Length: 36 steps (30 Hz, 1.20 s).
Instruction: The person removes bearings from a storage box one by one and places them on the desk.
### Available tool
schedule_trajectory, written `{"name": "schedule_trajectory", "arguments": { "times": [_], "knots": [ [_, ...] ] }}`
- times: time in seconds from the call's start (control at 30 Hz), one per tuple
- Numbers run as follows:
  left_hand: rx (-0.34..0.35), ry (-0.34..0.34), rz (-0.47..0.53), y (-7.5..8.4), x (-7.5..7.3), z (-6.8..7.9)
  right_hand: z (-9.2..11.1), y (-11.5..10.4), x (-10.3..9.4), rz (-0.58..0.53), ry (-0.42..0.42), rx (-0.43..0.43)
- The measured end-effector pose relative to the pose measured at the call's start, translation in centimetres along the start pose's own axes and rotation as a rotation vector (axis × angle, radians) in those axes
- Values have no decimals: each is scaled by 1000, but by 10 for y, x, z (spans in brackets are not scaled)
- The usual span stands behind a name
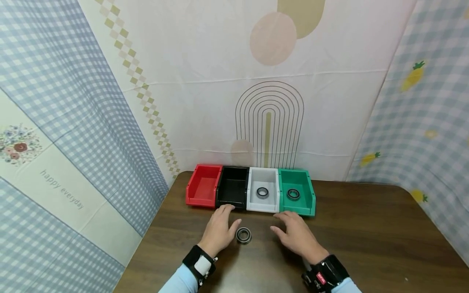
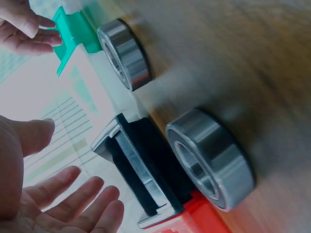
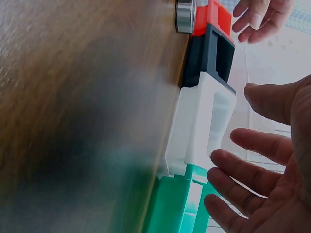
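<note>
My left hand (image 1: 218,230) hovers in front of the black bin (image 1: 233,187), fingers extended and thumb apart, holding nothing. Just right of its thumb, a metal ball bearing (image 1: 243,235) lies on the table. The left wrist view has two bearings on the wood: a nearer bearing (image 2: 211,160) and a farther bearing (image 2: 125,54); only one shows in the head view. My right hand (image 1: 297,236), fingers spread and loosely bent, is before the green bin (image 1: 307,203), also holding nothing. One bearing (image 1: 262,193) lies in the white bin (image 1: 263,206), another bearing (image 1: 293,194) in the green.
A red bin (image 1: 203,185) is at the left end of the row, side by side with the black, white and green ones. The row stands at the back of the brown wooden table (image 1: 366,228). Patterned cloths (image 1: 205,101) hang behind and at both sides.
</note>
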<state>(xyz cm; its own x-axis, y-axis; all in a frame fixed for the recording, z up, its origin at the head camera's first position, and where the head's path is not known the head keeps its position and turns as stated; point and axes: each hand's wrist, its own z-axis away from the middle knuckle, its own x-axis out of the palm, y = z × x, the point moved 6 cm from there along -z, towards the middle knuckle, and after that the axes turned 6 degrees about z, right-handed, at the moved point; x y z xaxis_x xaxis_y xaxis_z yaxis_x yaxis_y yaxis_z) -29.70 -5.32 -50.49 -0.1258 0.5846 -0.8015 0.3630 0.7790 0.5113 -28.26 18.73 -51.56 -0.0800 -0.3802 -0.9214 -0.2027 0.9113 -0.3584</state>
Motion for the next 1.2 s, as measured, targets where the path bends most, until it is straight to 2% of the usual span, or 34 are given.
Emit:
{"name": "schedule_trajectory", "arguments": {
  "times": [0.27, 0.5, 0.77, 0.97, 1.2],
  "knots": [
    [35, 42, 9, 11, 2, -15, 1, 5, 2, -9, -10, 6],
    [68, 60, 46, 18, 13, -29, 2, 5, 4, 2, 0, -2],
    [109, 98, -54, 32, 19, -54, 7, 10, 4, -7, 25, -17],
    [58, 99, -54, 35, 24, -75, 7, 10, 6, -13, 28, -23],
    [27, 109, -108, 30, 33, -95, 7, 10, 10, -28, 17, -9]
  ]
}}
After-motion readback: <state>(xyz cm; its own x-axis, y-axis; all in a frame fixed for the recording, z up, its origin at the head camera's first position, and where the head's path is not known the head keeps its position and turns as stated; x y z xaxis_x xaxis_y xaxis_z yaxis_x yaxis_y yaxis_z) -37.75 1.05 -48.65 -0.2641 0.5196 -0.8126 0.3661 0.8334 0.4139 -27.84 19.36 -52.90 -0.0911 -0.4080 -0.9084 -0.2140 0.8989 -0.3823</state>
